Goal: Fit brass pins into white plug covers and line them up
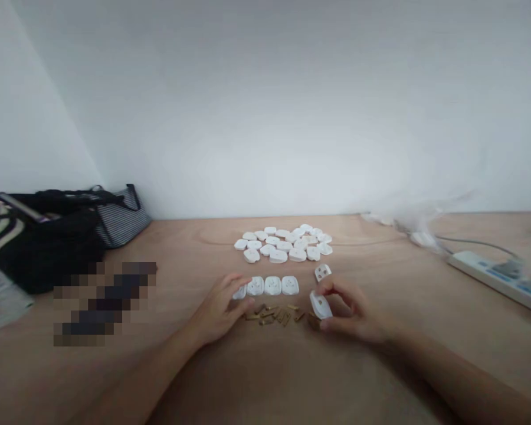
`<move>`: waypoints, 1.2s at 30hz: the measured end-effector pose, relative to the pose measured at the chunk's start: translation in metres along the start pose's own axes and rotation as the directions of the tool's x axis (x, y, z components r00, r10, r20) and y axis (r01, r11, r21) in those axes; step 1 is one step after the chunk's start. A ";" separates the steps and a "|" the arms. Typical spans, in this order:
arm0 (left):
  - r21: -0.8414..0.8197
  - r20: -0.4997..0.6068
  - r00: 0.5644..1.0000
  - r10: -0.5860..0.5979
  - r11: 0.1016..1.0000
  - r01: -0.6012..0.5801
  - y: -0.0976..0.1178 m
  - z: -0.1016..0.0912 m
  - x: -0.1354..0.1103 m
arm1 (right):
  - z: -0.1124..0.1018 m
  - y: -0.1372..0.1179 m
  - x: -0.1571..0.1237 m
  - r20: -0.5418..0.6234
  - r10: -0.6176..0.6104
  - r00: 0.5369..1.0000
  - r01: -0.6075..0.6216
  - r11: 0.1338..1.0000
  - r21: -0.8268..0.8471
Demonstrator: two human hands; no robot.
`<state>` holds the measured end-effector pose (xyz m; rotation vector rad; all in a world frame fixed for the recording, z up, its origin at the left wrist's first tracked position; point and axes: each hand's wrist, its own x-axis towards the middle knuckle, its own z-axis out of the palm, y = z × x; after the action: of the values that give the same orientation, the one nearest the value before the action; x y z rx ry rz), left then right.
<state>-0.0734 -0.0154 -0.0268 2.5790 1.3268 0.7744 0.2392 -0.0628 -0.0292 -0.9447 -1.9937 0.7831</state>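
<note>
My right hand (351,313) pinches a white plastic plug housing (321,305) between thumb and fingers, tilted up off the table; a small brass spot shows on it. Another white housing with dark holes (323,272) lies just beyond those fingers. My left hand (225,307) rests at the left end of a row of white housings (272,285), thumb and fingers apart. Its fingers partly cover the leftmost housing (239,293); whether they press on it I cannot tell. Between my hands, in front of the row, lie several loose brass pins (285,319).
A loose cluster of white housings (284,245) lies farther back. On the right are a white power strip (491,273) and clear plastic wrapping (418,227). A black bag (53,248) and a striped pouch (121,218) stand at left, near a pixelated dark object (108,304). A wall (269,118) closes the back.
</note>
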 end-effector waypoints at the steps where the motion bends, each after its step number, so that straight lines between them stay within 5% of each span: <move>1: -0.001 -0.010 1.000 0.011 1.000 -0.011 0.001 0.000 0.000 | 0.000 0.002 0.000 0.000 0.003 1.000 -0.003 1.000 0.011; 7: 0.019 -0.181 0.976 0.123 0.992 -0.122 0.036 0.001 0.002 | 0.010 0.001 0.004 -0.005 -0.039 0.999 0.038 0.998 -0.047; 14: 0.004 -0.154 0.955 0.252 0.967 -0.255 0.081 0.011 -0.002 | 0.031 -0.021 0.011 0.004 -0.122 0.993 0.121 0.992 0.044; 19: 0.055 -0.193 0.920 0.341 0.940 -0.337 0.088 0.012 -0.001 | 0.038 -0.032 0.012 0.033 -0.165 0.986 0.164 0.985 0.050; 23: 0.179 -0.180 0.923 0.341 0.934 -0.310 0.073 -0.006 0.004 | 0.029 -0.024 0.014 -0.070 -0.130 0.989 0.124 0.989 -0.076; 26: 0.235 0.007 0.951 0.308 0.924 -0.301 0.047 -0.031 0.006 | 0.015 -0.009 0.017 -0.159 -0.086 0.983 0.049 0.974 -0.222; 29: 0.166 0.235 0.921 0.312 0.920 -0.354 0.025 -0.051 0.006 | 0.004 0.006 0.023 -0.234 -0.085 0.968 -0.037 0.881 -0.473; 36: 0.097 0.395 0.893 0.216 0.957 -0.274 0.012 -0.050 0.004 | 0.010 0.025 0.032 -0.181 -0.048 0.982 -0.098 0.691 -0.717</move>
<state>-0.0877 -0.0251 0.0221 2.8579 0.9870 0.1793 0.2254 -0.0250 -0.0413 -1.4288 -2.1386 -0.1492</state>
